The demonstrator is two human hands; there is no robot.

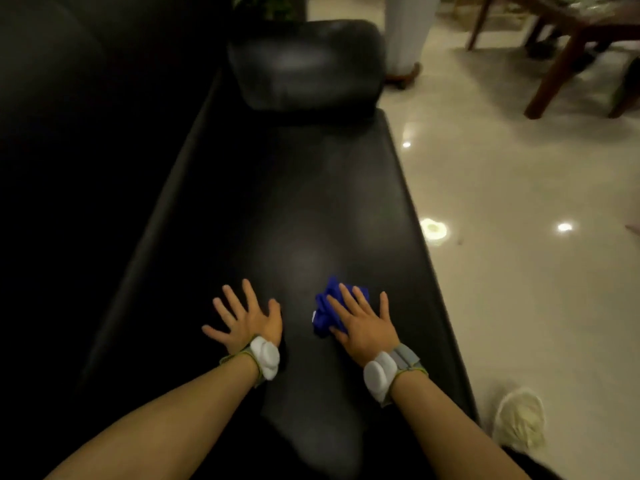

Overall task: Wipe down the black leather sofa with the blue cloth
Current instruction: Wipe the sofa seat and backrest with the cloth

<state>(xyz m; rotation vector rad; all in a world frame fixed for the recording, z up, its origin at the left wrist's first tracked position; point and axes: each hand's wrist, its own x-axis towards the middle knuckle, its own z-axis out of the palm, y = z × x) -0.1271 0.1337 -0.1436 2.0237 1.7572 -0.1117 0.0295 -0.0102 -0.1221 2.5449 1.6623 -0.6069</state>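
The black leather sofa (294, 202) runs away from me, its long seat in the middle and its backrest dark on the left. A bunched blue cloth (327, 311) lies on the near part of the seat. My right hand (363, 323) presses flat on the cloth with straight, spread fingers. My left hand (247, 318) rests flat on the bare leather to the left of the cloth, fingers spread, holding nothing. Both wrists carry white bands.
A black armrest cushion (306, 64) closes the sofa's far end. Glossy pale floor tiles (519, 202) lie to the right of the seat edge. Wooden furniture legs (561, 71) stand at the top right. A white shoe (519, 420) is near the bottom right.
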